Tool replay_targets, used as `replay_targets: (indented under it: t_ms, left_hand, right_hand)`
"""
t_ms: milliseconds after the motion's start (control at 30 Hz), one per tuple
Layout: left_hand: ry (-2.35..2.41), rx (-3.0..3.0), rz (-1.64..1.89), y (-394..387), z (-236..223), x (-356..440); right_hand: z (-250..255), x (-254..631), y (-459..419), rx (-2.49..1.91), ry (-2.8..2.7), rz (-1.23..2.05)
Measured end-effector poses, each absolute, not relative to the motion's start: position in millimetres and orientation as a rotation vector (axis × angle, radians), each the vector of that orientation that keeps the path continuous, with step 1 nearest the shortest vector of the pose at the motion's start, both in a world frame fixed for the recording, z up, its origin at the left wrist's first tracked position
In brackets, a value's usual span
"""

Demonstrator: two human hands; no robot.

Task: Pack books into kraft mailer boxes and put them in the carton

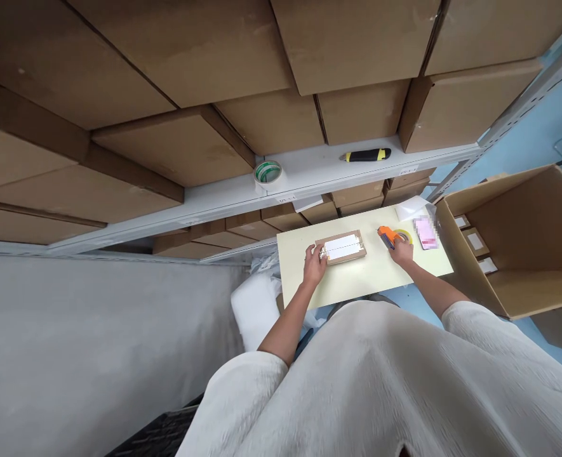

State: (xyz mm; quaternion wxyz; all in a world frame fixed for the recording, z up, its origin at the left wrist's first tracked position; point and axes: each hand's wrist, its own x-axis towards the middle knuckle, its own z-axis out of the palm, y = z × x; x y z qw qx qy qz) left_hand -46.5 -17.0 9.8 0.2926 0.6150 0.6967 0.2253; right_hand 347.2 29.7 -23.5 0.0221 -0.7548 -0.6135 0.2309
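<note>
A small flat cardboard box (352,257) with a white label (341,245) on its top lies on the pale yellow tabletop (371,279). At the box's left end, my left hand (314,266) grips the edge with curled fingers. My right hand (403,252) is closed around an orange tape dispenser (386,237), which is apart from the box, to its right. A yellowish tape roll (406,235) shows at the dispenser, partly hidden by the hand. Shiny clear tape shows at both ends of the label.
A pink printed item (425,233) and clear plastic wrap (411,208) lie at the table's right end. Beyond it stands a large open carton (533,228) with labelled boxes inside. The shelf (304,171) ahead carries cartons, a tape roll (268,172) and a utility knife (367,155). White foam (254,308) is at left.
</note>
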Motion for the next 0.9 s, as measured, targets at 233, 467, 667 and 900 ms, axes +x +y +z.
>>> replay_targets:
  t_ms: [233, 467, 667, 900]
  left_hand:
    - [1.809, 1.535, 0.607, -13, 16, -48]
    - [1.769, 1.517, 0.688, -11, 11, -49]
    - [1.744, 1.496, 0.724, -10, 4, -49]
    - [1.75, 1.469, 0.767, -10, 4, -45]
  right_hand:
    - [-8, 347, 33, -2.188, -1.736, 0.748]
    - [68, 360, 52, -2.07, -1.622, 1.171]
    - [137, 336, 72, -1.684, -1.62, 1.615]
    - [155, 263, 95, -1.456, -1.753, 1.965]
